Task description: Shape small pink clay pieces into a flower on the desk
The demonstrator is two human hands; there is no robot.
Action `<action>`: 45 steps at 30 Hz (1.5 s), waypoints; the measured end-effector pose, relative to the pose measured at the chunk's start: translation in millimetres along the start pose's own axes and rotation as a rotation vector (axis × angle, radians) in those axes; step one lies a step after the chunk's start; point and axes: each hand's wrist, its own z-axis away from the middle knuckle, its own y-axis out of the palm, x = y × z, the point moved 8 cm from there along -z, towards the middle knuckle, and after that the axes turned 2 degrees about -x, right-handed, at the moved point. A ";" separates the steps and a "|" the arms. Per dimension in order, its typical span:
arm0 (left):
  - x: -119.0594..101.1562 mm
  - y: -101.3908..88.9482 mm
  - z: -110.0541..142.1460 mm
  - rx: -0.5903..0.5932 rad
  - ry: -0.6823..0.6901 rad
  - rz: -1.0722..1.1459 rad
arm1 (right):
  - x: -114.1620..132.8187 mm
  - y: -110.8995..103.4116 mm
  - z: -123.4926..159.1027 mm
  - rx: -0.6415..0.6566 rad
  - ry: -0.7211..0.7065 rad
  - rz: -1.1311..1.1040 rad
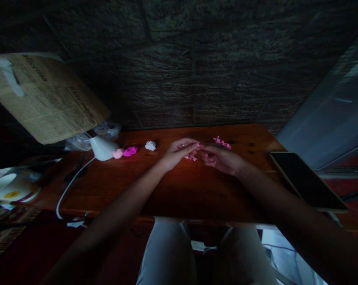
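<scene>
Pink scrap (198, 145) barely visible between fingertips (194, 147)

Room is left between the bare forearms (139, 192) over the brown wooden tabletop (179, 194); passage is blocked leftward by a white conical lamp base (101, 149), rightward by a black rectangular tablet (306, 180).

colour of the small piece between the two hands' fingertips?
Pink: the small piece shows best in the head view.

It looks like a home: newsprint-patterned lampshade (52, 95) at ten o'clock, fringed rug (11, 231) at eight, wooden counter (173, 194) at six.
</scene>
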 end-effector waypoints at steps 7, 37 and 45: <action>1.5 0.4 0.3 0.012 -0.003 0.026 | -2.1 -2.9 0.1 0.004 0.010 0.000; -0.1 -1.4 -0.3 -0.008 0.034 0.044 | 0.4 -4.1 0.0 -0.018 -0.033 0.038; -2.6 -0.3 0.6 -0.010 0.026 -0.020 | 1.4 -5.5 -1.1 -0.038 -0.075 0.072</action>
